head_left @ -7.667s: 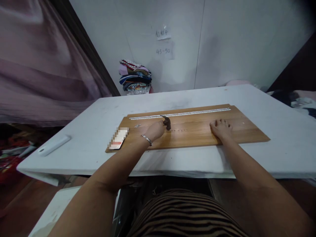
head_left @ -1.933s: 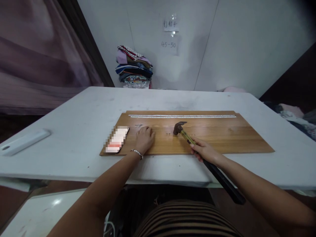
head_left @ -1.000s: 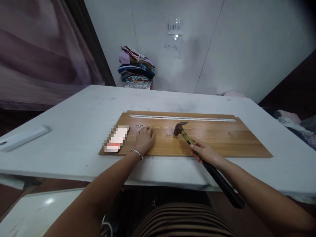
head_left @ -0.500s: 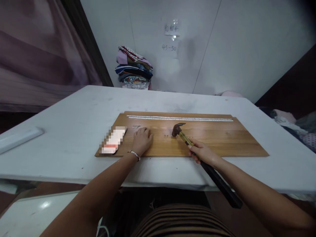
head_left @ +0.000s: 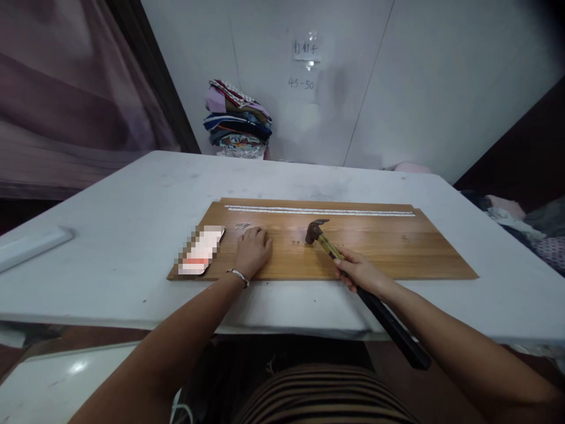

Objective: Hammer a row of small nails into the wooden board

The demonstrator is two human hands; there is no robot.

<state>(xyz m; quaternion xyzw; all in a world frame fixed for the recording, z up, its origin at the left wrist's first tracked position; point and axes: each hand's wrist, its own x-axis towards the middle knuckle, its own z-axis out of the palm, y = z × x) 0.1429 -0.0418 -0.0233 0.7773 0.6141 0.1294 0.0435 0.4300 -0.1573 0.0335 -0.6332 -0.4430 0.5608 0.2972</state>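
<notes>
From the head camera, we look down on a white desk [head_left: 128, 229] with a wood-grained board [head_left: 375, 259] lying flat across it. The right hand [head_left: 357, 269] has its fingers clamped on the handle of a hammer [head_left: 375, 307]. We see the hammer slanting over the board's near edge, its black end out past that edge and its rusty head above the middle of the board. We cannot tell whether the head touches the wood. A row of small dark dots [head_left: 295, 242] shows on either side of the head, too tiny for us to make out.

The left hand [head_left: 255, 250] rests palm down on the board with its fingers slightly bent and a little apart; what lies under the palm is hidden from us. A silver bracelet [head_left: 239, 277] circles that wrist. Just beyond these fingers we find a small heap of thin metal nails [head_left: 242, 225], and to the left, a phone [head_left: 200, 253] with a blurred-out screen. Two white marked strips [head_left: 320, 212] run along the far edge. Behind the desk, we notice a stack of folded cloth [head_left: 239, 121].
</notes>
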